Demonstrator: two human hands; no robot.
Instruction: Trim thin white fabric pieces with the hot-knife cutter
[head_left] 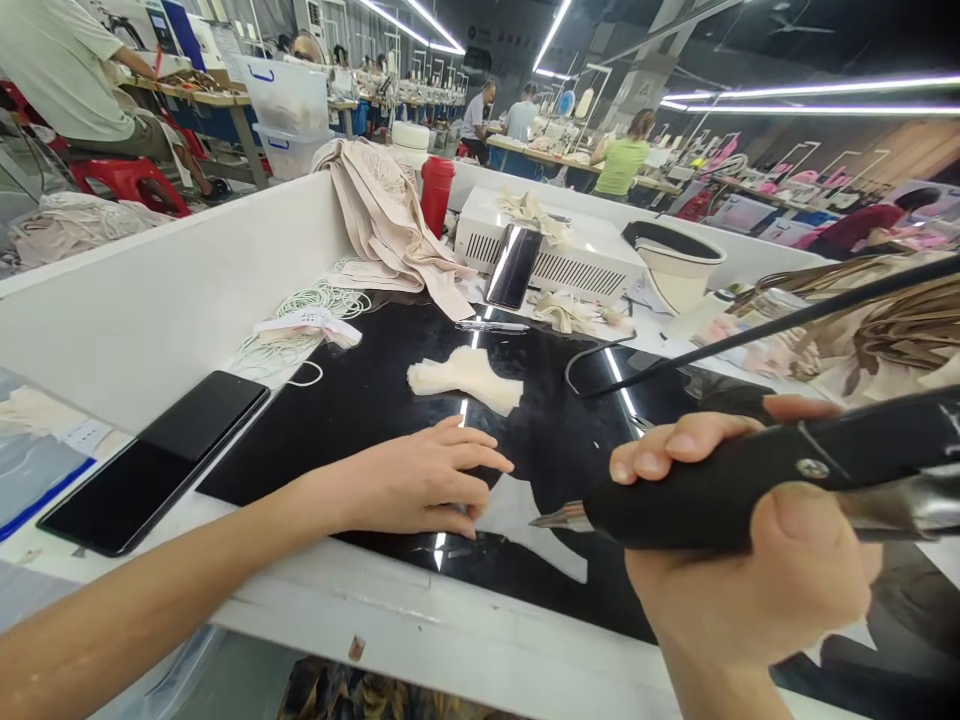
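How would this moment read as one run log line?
left hand: by pale piece, contact unclear | right hand: gripping black tool, tip at pale piece | cream fabric: on black board, beyond left hand

Handheld tool: black body, tapered toward the front, one metal screw set in its side, bright metal visible near the rear; narrow, pointed metal tip. Body raised above the black board, near level, tip directed left. Pale piece: thin, whitish, lying flat on the board near its front edge; curved sides, one arm extending to a blunt end at lower right, left portion partly hidden. Tip appears at the piece's middle; contact cannot be determined
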